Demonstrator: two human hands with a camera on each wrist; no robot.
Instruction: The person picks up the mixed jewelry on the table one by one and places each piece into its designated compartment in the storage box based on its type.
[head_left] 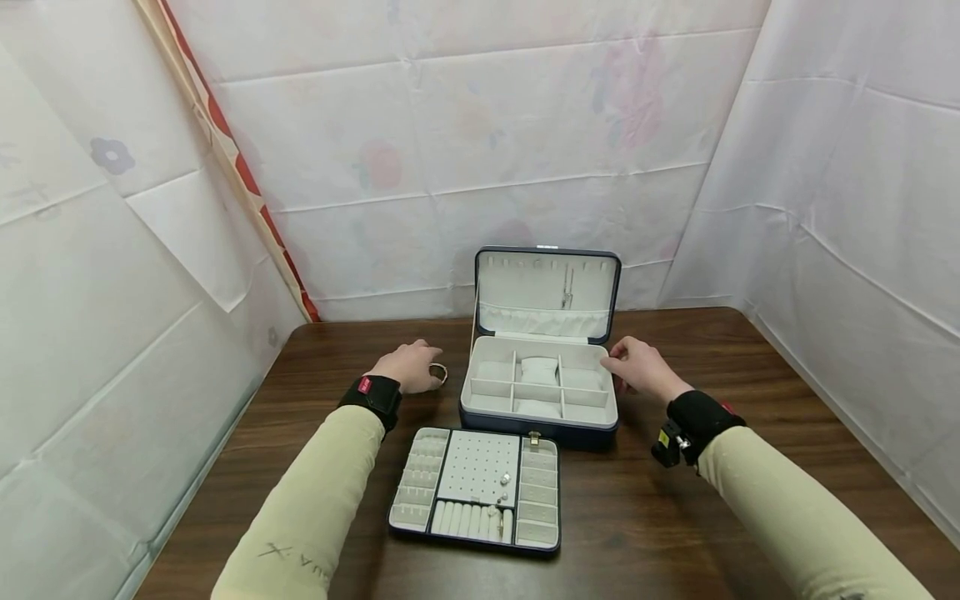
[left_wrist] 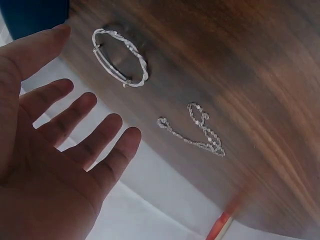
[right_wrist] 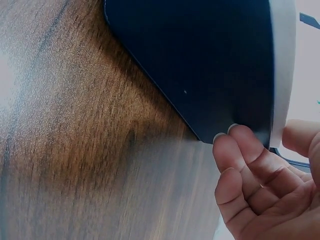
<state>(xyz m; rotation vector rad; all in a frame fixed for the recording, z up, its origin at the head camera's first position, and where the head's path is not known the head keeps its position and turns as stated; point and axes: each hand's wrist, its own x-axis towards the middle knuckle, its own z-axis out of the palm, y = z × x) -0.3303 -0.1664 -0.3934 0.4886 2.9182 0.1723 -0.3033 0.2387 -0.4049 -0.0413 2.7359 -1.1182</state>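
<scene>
Left hand (head_left: 408,365) is hovering with fingers spread over the bangle (left_wrist: 120,63), which is lying flat on the table (head_left: 675,500) beside a thin chain (left_wrist: 192,131). Right hand (head_left: 641,367), fingers relaxed, is touching the open jewelry box (head_left: 540,392) at its right wall. Sleeve writing is unreadable.

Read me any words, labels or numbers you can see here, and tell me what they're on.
Dark marks on the left sleeve: too distorted to read.
Red tag on the left wrist strap: too small to read.
Yellow label on the right wrist strap: too small to read.
Jewelry box and tray: no text.
</scene>
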